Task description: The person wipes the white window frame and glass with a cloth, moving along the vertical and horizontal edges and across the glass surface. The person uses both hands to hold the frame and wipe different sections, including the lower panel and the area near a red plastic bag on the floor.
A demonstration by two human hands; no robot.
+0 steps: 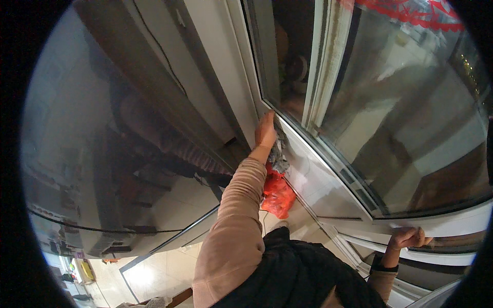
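At the lower corner of the window frame [294, 126], my left hand [266, 131] is closed, its fingertips partly hidden. A crumpled grey cloth [279, 156] hangs down from it, against the white panel below the window. Off to the right, my right hand [408, 237] makes a fist at the white lower frame of the glass pane [405, 118]. What those fingers grip, if anything, does not show clearly. The left arm reaches far forward, while the right one is bent close to my side.
A red plastic bag [279, 197] lies on the floor below the cloth. Close on the left stands a large, dark, glossy panel [102, 154] full of reflections. Red lacy trim [416, 13] crosses the upper glass. Pale floor tiles [154, 274] show at lower left.
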